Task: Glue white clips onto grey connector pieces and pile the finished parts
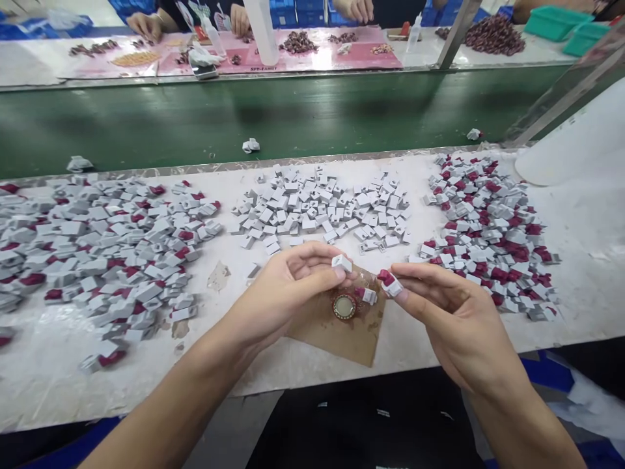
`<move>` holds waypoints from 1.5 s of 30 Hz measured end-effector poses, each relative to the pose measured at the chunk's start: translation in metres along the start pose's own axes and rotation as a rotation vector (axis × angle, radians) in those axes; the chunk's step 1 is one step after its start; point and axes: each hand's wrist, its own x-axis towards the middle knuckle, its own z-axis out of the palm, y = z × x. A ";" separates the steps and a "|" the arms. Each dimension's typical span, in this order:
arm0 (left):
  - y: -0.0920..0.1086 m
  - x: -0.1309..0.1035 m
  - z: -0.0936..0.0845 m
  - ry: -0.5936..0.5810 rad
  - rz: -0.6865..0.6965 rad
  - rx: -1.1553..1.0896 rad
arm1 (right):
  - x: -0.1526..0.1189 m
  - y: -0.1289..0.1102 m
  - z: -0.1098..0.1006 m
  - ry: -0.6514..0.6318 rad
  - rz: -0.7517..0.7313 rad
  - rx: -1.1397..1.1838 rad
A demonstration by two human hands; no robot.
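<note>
Between the thumb and fingers of my left hand (305, 277) is a small light-grey plastic block (342, 262). My right hand (454, 306) pinches a grey-and-dark-red plastic piece (389, 283), its red end pointing up and left. The two held pieces are apart. Below them on the table lies a brown cardboard sheet (336, 335). On it sit a round bottle cap (344, 306) with a pale inside and another grey-and-red piece (367, 295). Just beyond my hands spreads a pile of plain grey blocks (312, 205).
A large pile of grey-and-red pieces (122, 241) covers the left side, and another pile (493, 241) stands at right. Behind runs a green conveyor belt (293, 107) with a few loose pieces. Across it, co-workers' hands (146, 26) are over a pink mat (342, 58).
</note>
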 end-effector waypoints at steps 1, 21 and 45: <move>0.002 0.002 0.001 0.010 0.055 0.085 | 0.001 0.001 0.000 0.006 0.029 0.026; 0.008 0.026 0.024 -0.111 -0.034 -0.150 | 0.007 0.001 0.008 0.105 -0.106 0.118; 0.016 0.023 0.025 -0.168 0.062 0.182 | 0.006 -0.005 0.006 -0.014 -0.274 -0.122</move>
